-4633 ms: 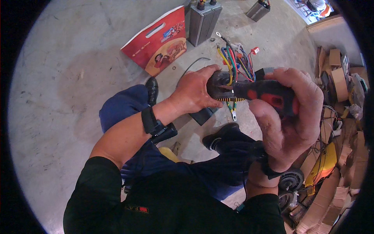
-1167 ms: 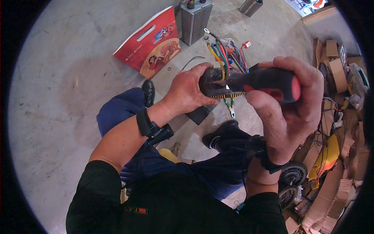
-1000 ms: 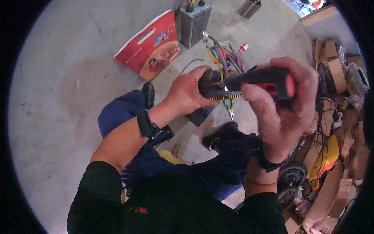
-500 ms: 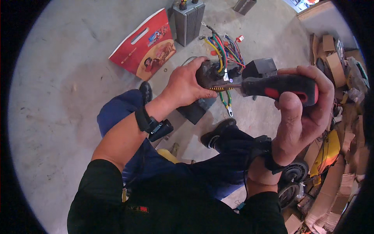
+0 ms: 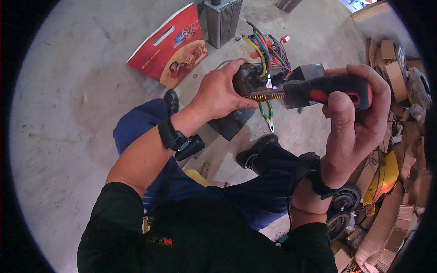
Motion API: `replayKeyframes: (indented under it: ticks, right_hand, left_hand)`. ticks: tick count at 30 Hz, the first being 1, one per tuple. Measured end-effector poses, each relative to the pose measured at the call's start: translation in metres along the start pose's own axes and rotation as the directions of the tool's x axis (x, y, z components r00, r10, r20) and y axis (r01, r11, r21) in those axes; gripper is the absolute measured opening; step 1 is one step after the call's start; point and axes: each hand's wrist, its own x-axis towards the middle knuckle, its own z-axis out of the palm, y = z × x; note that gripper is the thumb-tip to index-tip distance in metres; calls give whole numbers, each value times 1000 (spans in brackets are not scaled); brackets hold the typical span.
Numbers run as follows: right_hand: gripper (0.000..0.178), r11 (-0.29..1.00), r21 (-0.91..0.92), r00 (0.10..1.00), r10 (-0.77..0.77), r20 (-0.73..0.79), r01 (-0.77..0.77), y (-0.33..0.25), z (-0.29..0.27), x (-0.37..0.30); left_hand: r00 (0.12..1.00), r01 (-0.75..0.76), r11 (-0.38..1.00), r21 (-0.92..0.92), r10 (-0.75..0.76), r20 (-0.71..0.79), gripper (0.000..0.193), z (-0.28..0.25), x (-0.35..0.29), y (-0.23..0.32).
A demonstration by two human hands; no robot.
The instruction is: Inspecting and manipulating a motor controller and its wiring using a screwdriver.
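In my left hand (image 5: 218, 93) is a dark, box-shaped electronic controller (image 5: 249, 78); the fingers and thumb close round its left end. A bundle of coloured wires (image 5: 268, 52) comes out of its upper side. My right hand (image 5: 345, 129) grips a screwdriver (image 5: 330, 91) by its thick black and red handle, the shaft pointing left. That shaft lies along the controller's near edge, beside a row of yellow marks. Its tip is hard to make out, so I cannot tell whether it touches a screw.
Green-handled pliers (image 5: 271, 120) lie on the floor below the controller. Nearby are a black box (image 5: 308, 71) and a dark flat-sided block (image 5: 230, 125). Farther off stand a red carton (image 5: 168, 45) and a finned metal case (image 5: 223, 22). Cardboard scraps (image 5: 387, 218) and wheels (image 5: 344, 199) fill the right side.
The screwdriver handle has shifted slightly up in the view. The controller has tilted a little, showing more of its yellow-marked edge. Both hands keep their grip.
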Motion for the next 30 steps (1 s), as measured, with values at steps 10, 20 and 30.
replayKeyframes:
  ticks: [10,20,30]
  right_hand:
    - [47,1000,2,999,15,-42,-15,-2,1,-1]
    - [49,1000,2,1000,10,-22,-10,-1,4,0]
    - [45,1000,-14,1000,5,12,-5,8,4,9]
  left_hand:
    - [999,-29,1000,-12,29,-28,96,1,1,-1]
    - [1000,-24,999,-27,24,-19,98,3,1,-6]
    - [1000,-4,999,53,5,-10,91,1,0,-2]
